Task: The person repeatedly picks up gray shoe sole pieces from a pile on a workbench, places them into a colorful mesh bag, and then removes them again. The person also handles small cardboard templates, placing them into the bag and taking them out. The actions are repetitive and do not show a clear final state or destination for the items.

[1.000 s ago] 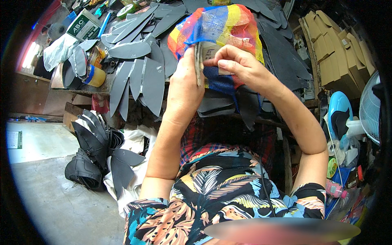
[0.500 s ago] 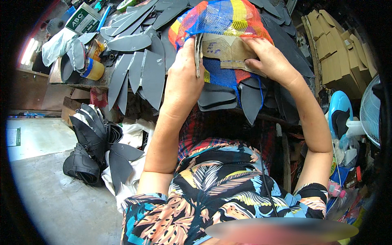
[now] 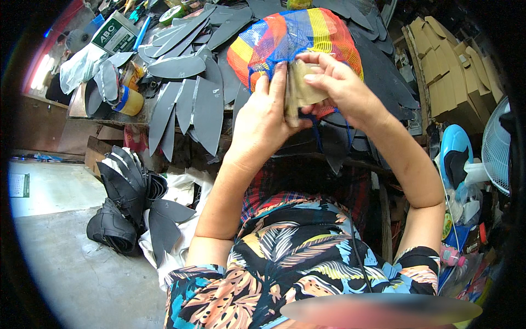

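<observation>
A small stack of brown cardboard pieces (image 3: 303, 92) is upright between my hands, blurred by motion. My left hand (image 3: 262, 122) grips its left side, fingers along the edge and thumb below. At its right side, my right hand (image 3: 344, 86) holds the pieces with bent fingers, the thumb over the front. Just behind them on the table lies a full mesh bag (image 3: 323, 30) striped red, yellow and blue, its blue mouth gathered near my fingertips. What fills the bag cannot be made out.
Dark grey sole-shaped sheets (image 3: 205, 112) cover the table, some overhanging its front edge. A yellow jar with a blue lid (image 3: 129, 101) stands left. Black shoe parts (image 3: 118, 200) lie lower left. Folded cardboard (image 3: 452, 68) and a fan (image 3: 496, 145) are at right.
The cardboard, spread open with its marked face showing, is now brought together into a narrower stack. My right hand has moved left toward my left hand. More of the mesh bag shows.
</observation>
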A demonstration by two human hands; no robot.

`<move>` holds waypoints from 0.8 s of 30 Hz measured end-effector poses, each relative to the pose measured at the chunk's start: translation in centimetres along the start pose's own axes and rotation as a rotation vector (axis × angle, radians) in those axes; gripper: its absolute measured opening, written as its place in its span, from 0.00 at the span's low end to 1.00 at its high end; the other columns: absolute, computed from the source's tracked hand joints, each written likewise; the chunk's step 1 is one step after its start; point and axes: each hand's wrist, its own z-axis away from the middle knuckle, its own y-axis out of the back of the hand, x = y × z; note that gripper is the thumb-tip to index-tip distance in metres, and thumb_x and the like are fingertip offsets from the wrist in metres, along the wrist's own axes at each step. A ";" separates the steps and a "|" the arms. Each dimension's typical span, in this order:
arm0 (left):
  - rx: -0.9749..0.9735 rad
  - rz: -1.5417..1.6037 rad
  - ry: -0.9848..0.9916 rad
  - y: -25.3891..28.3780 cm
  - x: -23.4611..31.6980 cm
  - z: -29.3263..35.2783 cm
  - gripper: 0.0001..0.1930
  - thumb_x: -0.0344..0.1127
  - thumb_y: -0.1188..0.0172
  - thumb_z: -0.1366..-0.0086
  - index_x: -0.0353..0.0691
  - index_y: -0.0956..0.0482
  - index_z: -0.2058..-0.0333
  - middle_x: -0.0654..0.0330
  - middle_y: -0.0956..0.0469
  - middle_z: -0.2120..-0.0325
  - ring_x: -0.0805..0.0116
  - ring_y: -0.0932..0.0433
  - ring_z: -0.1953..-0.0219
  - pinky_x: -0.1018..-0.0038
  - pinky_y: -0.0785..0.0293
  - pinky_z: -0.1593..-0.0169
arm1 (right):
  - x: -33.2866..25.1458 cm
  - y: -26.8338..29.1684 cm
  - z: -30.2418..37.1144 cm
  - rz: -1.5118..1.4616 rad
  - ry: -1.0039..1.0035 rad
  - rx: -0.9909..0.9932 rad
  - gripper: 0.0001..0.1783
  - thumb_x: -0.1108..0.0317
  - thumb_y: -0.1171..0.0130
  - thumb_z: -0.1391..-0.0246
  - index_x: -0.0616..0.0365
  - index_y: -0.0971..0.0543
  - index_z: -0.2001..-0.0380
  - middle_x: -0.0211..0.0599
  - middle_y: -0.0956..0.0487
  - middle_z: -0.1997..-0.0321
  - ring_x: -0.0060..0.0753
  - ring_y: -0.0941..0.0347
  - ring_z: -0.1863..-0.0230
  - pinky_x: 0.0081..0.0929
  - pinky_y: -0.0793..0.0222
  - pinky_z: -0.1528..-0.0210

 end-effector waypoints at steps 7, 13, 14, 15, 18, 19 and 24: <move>0.303 0.110 -0.066 0.6 -1.5 -0.7 0.32 0.27 0.41 0.37 0.36 0.39 0.35 0.37 0.25 0.50 0.37 0.22 0.52 0.55 0.23 0.48 | -0.5 1.4 0.2 0.106 0.132 -0.228 0.25 0.61 0.41 0.37 0.58 0.27 0.40 0.42 0.23 0.43 0.34 0.27 0.41 0.33 0.32 0.38; 0.349 0.222 -0.030 1.3 -2.0 -1.0 0.24 0.29 0.45 0.31 0.30 0.35 0.38 0.35 0.24 0.50 0.37 0.23 0.49 0.58 0.25 0.46 | 2.6 3.7 0.1 1.505 0.424 0.133 0.32 0.60 0.33 0.48 0.52 0.27 0.40 0.49 0.27 0.42 0.52 0.30 0.41 0.40 0.32 0.38; 0.367 0.201 -0.046 1.3 -2.0 -1.0 0.24 0.29 0.45 0.32 0.30 0.35 0.38 0.36 0.24 0.51 0.38 0.23 0.49 0.57 0.25 0.47 | 2.9 3.8 0.3 1.489 0.334 0.123 0.33 0.61 0.32 0.49 0.51 0.28 0.39 0.49 0.28 0.41 0.53 0.30 0.40 0.39 0.33 0.37; 0.383 0.180 -0.061 1.4 -1.9 -1.1 0.25 0.29 0.45 0.32 0.31 0.35 0.38 0.36 0.24 0.51 0.38 0.22 0.50 0.57 0.24 0.47 | 3.1 3.9 0.4 1.457 0.438 0.141 0.32 0.64 0.30 0.53 0.50 0.26 0.42 0.45 0.26 0.46 0.50 0.29 0.42 0.39 0.30 0.41; 0.388 0.086 -0.033 1.7 -2.0 -1.2 0.28 0.28 0.44 0.34 0.33 0.37 0.36 0.37 0.23 0.52 0.39 0.22 0.51 0.57 0.23 0.50 | 3.0 3.8 0.9 1.413 0.496 0.155 0.25 0.64 0.30 0.55 0.51 0.23 0.51 0.39 0.24 0.55 0.45 0.25 0.49 0.40 0.24 0.50; 0.393 0.050 -0.018 1.8 -2.0 -1.2 0.29 0.28 0.43 0.35 0.34 0.37 0.36 0.38 0.24 0.52 0.39 0.21 0.52 0.56 0.22 0.51 | 2.8 3.7 1.1 1.458 0.481 0.148 0.23 0.64 0.30 0.54 0.51 0.23 0.52 0.38 0.24 0.56 0.44 0.25 0.50 0.39 0.24 0.51; 0.372 -0.054 -0.033 1.5 -2.0 -1.0 0.35 0.27 0.40 0.40 0.37 0.40 0.34 0.40 0.25 0.49 0.39 0.21 0.54 0.56 0.21 0.52 | 1.7 3.4 2.3 1.563 0.345 0.120 0.17 0.61 0.32 0.51 0.52 0.21 0.57 0.38 0.23 0.57 0.43 0.24 0.50 0.38 0.23 0.53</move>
